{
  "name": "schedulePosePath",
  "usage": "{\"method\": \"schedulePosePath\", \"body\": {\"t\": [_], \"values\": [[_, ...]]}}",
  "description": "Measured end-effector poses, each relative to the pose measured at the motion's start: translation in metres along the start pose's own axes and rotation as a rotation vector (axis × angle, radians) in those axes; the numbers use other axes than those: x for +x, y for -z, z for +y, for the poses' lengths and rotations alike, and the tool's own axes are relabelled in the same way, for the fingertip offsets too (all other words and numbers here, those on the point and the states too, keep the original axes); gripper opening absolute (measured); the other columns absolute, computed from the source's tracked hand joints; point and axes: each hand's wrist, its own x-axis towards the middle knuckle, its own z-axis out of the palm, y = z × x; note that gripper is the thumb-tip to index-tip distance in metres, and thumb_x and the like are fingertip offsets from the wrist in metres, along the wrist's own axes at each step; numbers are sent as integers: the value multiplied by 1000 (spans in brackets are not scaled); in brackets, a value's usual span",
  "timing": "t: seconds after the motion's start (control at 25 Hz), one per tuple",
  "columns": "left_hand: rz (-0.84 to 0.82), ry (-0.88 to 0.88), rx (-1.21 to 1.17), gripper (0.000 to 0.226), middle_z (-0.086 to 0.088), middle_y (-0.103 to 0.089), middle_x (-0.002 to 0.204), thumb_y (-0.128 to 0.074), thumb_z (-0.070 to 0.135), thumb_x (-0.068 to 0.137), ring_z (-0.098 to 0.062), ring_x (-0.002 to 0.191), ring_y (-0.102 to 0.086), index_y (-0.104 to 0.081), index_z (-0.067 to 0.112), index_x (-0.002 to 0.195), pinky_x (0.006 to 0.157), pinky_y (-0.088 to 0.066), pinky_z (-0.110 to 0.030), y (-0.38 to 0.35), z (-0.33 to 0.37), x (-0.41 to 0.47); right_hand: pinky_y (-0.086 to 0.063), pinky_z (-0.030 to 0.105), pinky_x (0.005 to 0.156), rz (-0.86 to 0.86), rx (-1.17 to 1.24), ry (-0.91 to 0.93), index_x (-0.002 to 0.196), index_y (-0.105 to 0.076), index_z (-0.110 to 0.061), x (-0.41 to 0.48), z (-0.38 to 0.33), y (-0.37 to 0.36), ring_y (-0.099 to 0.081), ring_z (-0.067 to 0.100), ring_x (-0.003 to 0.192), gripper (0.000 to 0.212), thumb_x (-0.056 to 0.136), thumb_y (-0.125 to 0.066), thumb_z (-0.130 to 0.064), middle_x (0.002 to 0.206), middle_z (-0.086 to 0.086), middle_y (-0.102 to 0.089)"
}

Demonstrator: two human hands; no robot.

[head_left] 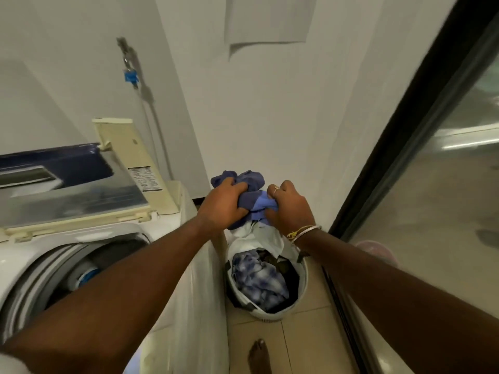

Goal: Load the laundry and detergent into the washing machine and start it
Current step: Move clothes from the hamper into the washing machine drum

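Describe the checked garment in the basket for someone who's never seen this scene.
Right of the white top-loading washing machine, a round white laundry basket stands on the tiled floor. The checked garment lies on top inside it, on the machine's side. It alone is blue-and-white patterned; the clothes beside it are dark, the bundle gripped above is plain blue.

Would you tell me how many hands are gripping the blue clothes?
2. The left hand grips the blue clothes on their left side, the right hand on their right, both above the basket.
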Motion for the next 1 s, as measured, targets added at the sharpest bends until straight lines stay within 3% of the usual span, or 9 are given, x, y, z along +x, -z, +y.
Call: {"method": "schedulePosePath", "body": {"t": [0.16,0.28,0.44,0.52,0.76,1.0], "values": [[108,-86,90,35,-3,-50,100,-64,37,76,-28,84,-57,-55,28,109,69,-50,-36,84,53,-75,-34,30,60,64,18,123,96,-55,-18,-56,-61,76,-53,35,71,23,76,-66,-18,93,6,-42],[187,-46,160,37,-3,-51,102,-66,40,74,-26,87,-56,-54,28,107,69,-47,-34,151,79,-129,-37,27,60,138,73,218,92,-54,-20,-78,-120,124,-52,28,71,21,75,-66,-19,89,1,-42],[326,86,193,39,2,-51,101,-68,40,73,-19,86,-54,-54,29,108,70,-48,-34,253,63,-224,-33,22,62,125,134,372,95,-57,-20,-89,-244,148,-45,17,71,21,76,-67,-20,89,-2,-42],[348,105,188,40,1,-52,102,-69,41,72,-19,86,-55,-54,30,108,71,-50,-34,269,50,-234,-33,22,63,133,164,385,96,-58,-21,-83,-264,147,-45,16,71,22,76,-67,-21,89,-3,-42],[398,231,182,37,-1,-54,98,-67,40,69,-21,88,-55,-56,27,102,69,-45,-33,287,-35,-301,-34,24,67,99,309,432,92,-56,-14,-84,-350,70,-45,17,75,21,76,-68,-17,91,-1,-42],[297,375,-9,35,-8,-54,98,-72,28,69,-27,85,-56,-59,18,100,66,-37,-30,244,-166,-336,-31,21,67,-44,383,282,92,-58,-13,-74,-396,-67,-43,15,74,17,78,-68,-11,93,-1,-41]]}}
